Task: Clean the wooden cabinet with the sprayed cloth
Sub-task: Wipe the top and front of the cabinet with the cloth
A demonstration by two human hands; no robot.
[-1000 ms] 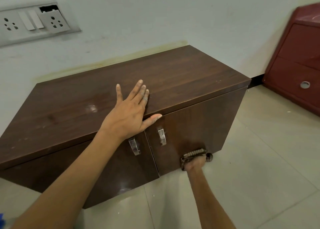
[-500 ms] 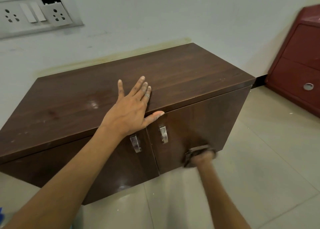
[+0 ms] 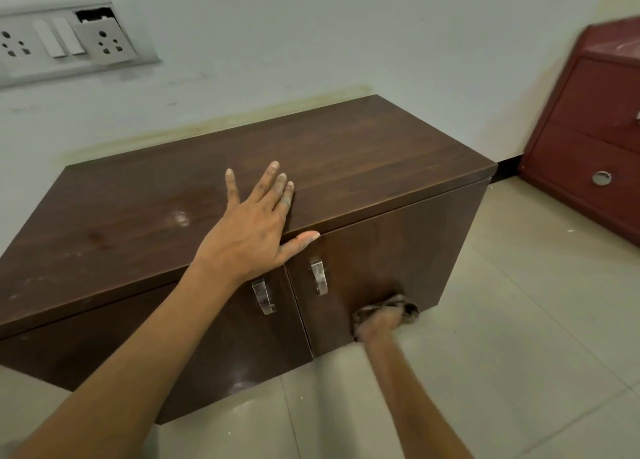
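A low dark wooden cabinet (image 3: 363, 153) with two doors and two metal handles (image 3: 318, 276) stands on the floor against the wall. My left hand (image 3: 256, 223) lies flat on its top near the front edge, fingers spread, thumb over the edge. My right hand (image 3: 379, 321) presses a dark bunched cloth (image 3: 401, 306) against the lower part of the right door. The hand is blurred and most of the cloth is hidden behind it.
A red cabinet (image 3: 588, 146) with a round metal pull stands at the right against the wall. A switch and socket panel (image 3: 65, 42) sits on the wall at upper left. Pale tiled floor (image 3: 519, 320) spreads in front and to the right.
My right hand with the cloth has slid a little right and back along the lower right door. My left hand stays flat on the cabinet top. The camera view has shifted slightly.
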